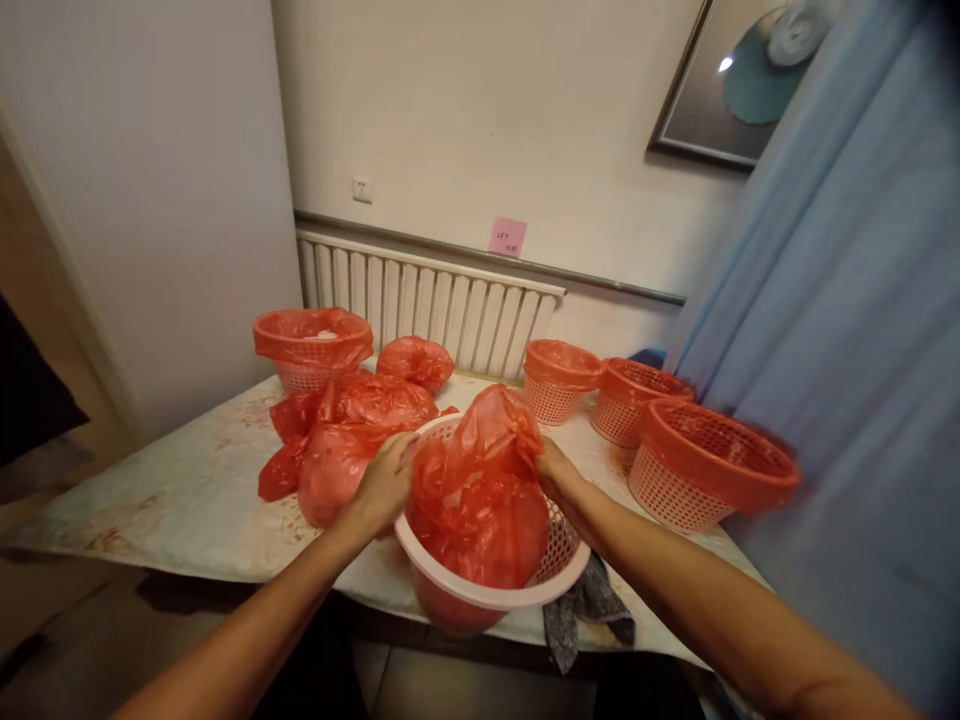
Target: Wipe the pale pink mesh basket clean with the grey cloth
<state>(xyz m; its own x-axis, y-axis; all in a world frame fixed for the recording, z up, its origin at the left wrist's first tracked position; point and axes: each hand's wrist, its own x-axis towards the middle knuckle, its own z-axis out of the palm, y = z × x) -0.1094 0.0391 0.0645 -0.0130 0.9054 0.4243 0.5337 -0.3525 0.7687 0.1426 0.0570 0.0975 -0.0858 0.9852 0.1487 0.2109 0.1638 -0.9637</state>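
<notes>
While L hand [386, 485] clamps white bskt [491, 598] rim, R hand [553, 468] is at red bag [487, 500]

Where tbl [202, 500] starts at far L, its cover is pale, smooth, w/ brownish floral patches. L-end bskt [311, 375]: round, perforated plastic, thin red film folded over rim, sth white inside. Just R of it, bagged bundles [375, 400]: shiny, crinkled red film, rounded & lumpy, pale contents showing thru.

L hand: fingers bent, pressed tog. on bskt's L rim, beside the film; exact fingertip contact hidden. Red bag sits in white bskt, mid tbl at near edge: translucent, wrinkled, bulging low, narrowing to a crumpled top. Bskt: smooth thick rim, lattice wall, round.

R hand: at bag's upper R side, fingers mostly behind film; can't tell how far closed. Below it, grey cloth [589, 605], soft, speckled, drapes over tbl edge.

Farther R, 3 lined bskts [679, 490]: tapered, holed plastic, glossy red film round rims. Far R, blue curtain [847, 300], soft vertical folds.
</notes>
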